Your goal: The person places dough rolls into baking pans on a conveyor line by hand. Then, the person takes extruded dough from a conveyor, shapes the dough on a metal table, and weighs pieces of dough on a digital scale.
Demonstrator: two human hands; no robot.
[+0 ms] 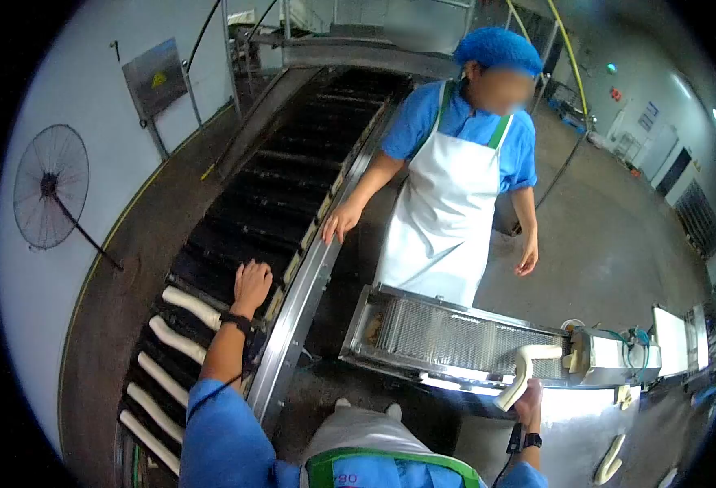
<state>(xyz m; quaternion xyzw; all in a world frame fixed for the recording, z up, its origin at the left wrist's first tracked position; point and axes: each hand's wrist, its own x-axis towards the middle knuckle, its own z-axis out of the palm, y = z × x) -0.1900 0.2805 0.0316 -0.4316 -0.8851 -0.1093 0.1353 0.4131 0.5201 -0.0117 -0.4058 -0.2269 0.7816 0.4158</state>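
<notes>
My left hand [252,286] rests over the black slatted conveyor [248,213], fingers stretched forward and nothing visible in it. Just below that hand, several long pale rolls [191,307], which look like dough, lie side by side across the slats. At the lower right, my right hand [529,403] is closed at a bent pale dough roll [522,376]. That roll's upper end lies toward the end of a mesh belt [439,335], and its lower end sticks out to the left. My right fingers are partly hidden.
A co-worker in a white apron [443,211] stands across from me, one hand [342,221] at the conveyor's metal rail [293,333]. A machine [618,358] sits at the mesh belt's right end. Another pale piece [609,461] lies lower right. A fan [50,185] stands left.
</notes>
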